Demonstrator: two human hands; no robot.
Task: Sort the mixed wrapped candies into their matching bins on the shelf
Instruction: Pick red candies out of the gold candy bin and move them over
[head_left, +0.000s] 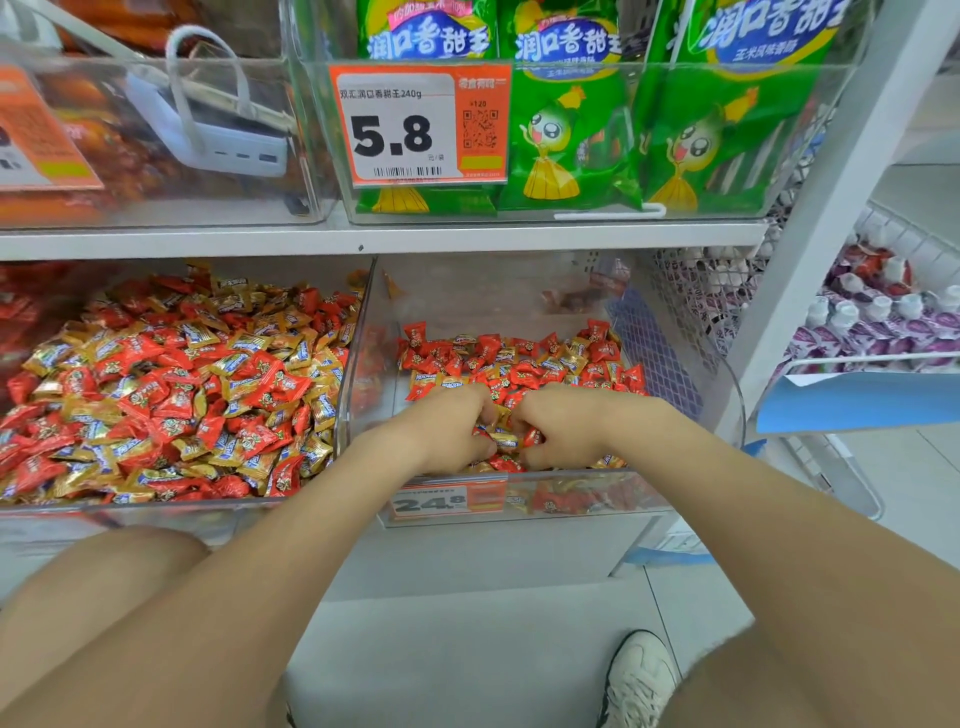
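**Head view: both hands down in the right bin, picking through the mix**

Both arms reach forward over the bin's (597, 499) near wall, and the hands meet in the near middle of the pile. The left hand (452, 426) has its fingers curled down into the candies (519, 358), knuckles up, closed around a few wrappers. The right hand (566, 428) sits just beside it, almost touching, fingers hooked in too, with a red piece (532, 437) at its fingertips and a gold one (505, 441) between the two hands. Exactly how many pieces each hand holds, I cannot tell.

This bin is only thinly covered, red and gold jumbled together, its far part bare. The left bin (156, 512) is heaped far fuller, and it is just as mixed (182, 389). An orange price tag (449, 500) hangs on the right bin's front.

By my reading, this is the gathering step: picking one colour out of the mix. Sorting has barely started, since neither bin shows a single colour.

The next move calls for a firm grip on one kind only, shaking off strays, then lifting clear over the wall between the bins and across to the left. These wrappers look slick and light, so a loose handful could spill.
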